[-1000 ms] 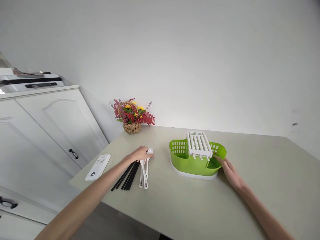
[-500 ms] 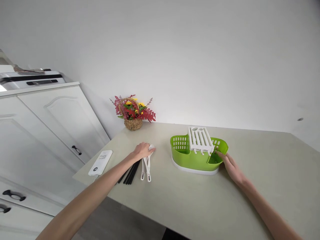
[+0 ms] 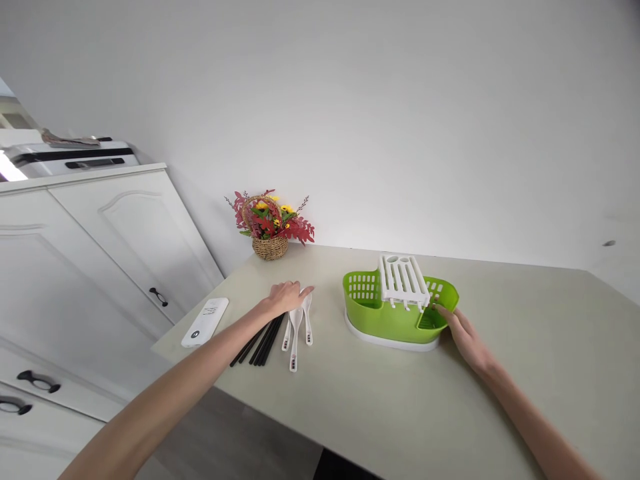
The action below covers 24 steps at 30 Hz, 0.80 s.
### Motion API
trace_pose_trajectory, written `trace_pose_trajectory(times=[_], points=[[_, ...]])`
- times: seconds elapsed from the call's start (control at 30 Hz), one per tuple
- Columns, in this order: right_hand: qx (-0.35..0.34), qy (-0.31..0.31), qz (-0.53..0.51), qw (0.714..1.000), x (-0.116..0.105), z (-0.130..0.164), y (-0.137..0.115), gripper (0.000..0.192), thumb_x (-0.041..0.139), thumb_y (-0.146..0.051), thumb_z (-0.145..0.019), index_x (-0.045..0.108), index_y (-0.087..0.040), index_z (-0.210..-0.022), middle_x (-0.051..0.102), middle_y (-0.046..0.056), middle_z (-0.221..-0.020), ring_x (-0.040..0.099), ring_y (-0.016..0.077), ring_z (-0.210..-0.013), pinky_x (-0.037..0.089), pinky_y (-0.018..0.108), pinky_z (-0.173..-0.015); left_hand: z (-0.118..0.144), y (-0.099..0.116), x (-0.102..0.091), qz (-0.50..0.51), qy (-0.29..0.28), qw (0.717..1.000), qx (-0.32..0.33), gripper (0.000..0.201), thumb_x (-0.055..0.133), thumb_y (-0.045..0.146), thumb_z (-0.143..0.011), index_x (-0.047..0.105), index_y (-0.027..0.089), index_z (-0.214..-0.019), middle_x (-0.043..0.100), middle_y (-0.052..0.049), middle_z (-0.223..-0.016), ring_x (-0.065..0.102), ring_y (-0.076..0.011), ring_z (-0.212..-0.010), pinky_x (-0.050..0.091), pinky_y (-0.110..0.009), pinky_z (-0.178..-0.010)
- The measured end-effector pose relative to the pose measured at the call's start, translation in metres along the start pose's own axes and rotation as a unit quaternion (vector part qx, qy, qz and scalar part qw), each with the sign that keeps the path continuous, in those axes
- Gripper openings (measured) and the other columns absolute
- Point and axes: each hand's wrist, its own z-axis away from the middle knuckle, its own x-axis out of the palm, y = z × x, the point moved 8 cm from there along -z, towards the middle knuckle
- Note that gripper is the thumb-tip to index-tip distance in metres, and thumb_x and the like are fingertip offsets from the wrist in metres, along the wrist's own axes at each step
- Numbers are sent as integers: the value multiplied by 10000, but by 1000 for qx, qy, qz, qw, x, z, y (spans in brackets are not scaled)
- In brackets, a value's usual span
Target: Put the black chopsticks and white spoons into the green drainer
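While the white spoons [image 3: 298,321] are lying on the pale table [image 3: 500,373] just left of its middle, the left hand [image 3: 289,296] is resting over their bowl ends, palm down, fingers stretched flat and relaxed rather than curled around anything. The spoons are fanning out slightly, handles pointing toward the near edge. Just beside them on the left, a bundle of black chopsticks [image 3: 260,340] is lying at a slant, its far ends reaching under the wrist.

To the right, near the spoons but apart from them, a green cutlery drainer [image 3: 390,319] is sitting on a white base, with a white slotted insert [image 3: 403,281] standing across its top. The right hand [image 3: 465,333] is touching the drainer's right end, fingertips pressing against the rim; whether the fingers are actually gripping the rim I cannot tell.

Further left, near the table's corner, a white remote-like device [image 3: 205,322] is lying flat. At the back, against the wall, a small wicker basket of red and yellow flowers [image 3: 271,228] is standing. A white cabinet [image 3: 125,253] is filling the left side.
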Motion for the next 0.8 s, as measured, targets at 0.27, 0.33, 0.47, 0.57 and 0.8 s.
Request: trace_pose_trajectory(times=[0.27, 0.33, 0.47, 0.57, 0.8], points=[[2, -1, 6, 1000, 1, -2, 2, 614, 481, -685, -959, 696, -265, -1353, 646, 27, -1460, 475, 347, -1454, 340, 491, -1244, -17, 12, -77, 68, 98, 987, 104, 392, 445, 459, -1037, 672, 178, -1191, 659, -124, -1298, 651, -256, -1180, 471, -352, -1053], [2, 0, 6, 1000, 1, -2, 1, 604, 477, -679, -963, 700, -267, -1344, 659, 25, -1444, 485, 339, -1448, 357, 486, -1236, -7, 41, -106, 112, 171, 963, 174, 310, 460, 381, -1038, 653, 184, -1180, 662, -103, -1263, 646, -232, -1165, 470, -351, -1067], [7, 2, 10, 1000, 0, 0, -4, 588, 478, -677, -962, 716, -279, -1324, 681, 14, -1413, 499, 341, -1437, 398, 462, -1213, 37, 125, -150, 174, 272, 888, 328, 224, 470, 339, -1041, 614, 204, -1147, 674, -91, -1216, 608, -232, -1207, 445, -402, -1115], [8, -8, 6, 1000, 1, 0, -7, 585, 461, -680, -968, 710, -293, -1329, 667, 3, -1433, 486, 331, -1450, 390, 450, -1219, 64, 191, -157, 142, 238, 877, 392, 362, 415, 470, -1066, 562, 196, -1251, 638, -132, -1323, 516, -266, -1347, 389, -439, -1170], [-10, -17, -12, 1000, 3, -3, -9, 608, 466, -698, -958, 684, -299, -1362, 653, 8, -1450, 451, 336, -1476, 368, 482, -1230, 94, 262, -117, 7, 152, 920, 360, 731, 246, 636, -1046, 392, 87, -1506, 372, -267, -1620, 260, -411, -1552, 190, -603, -1240]])
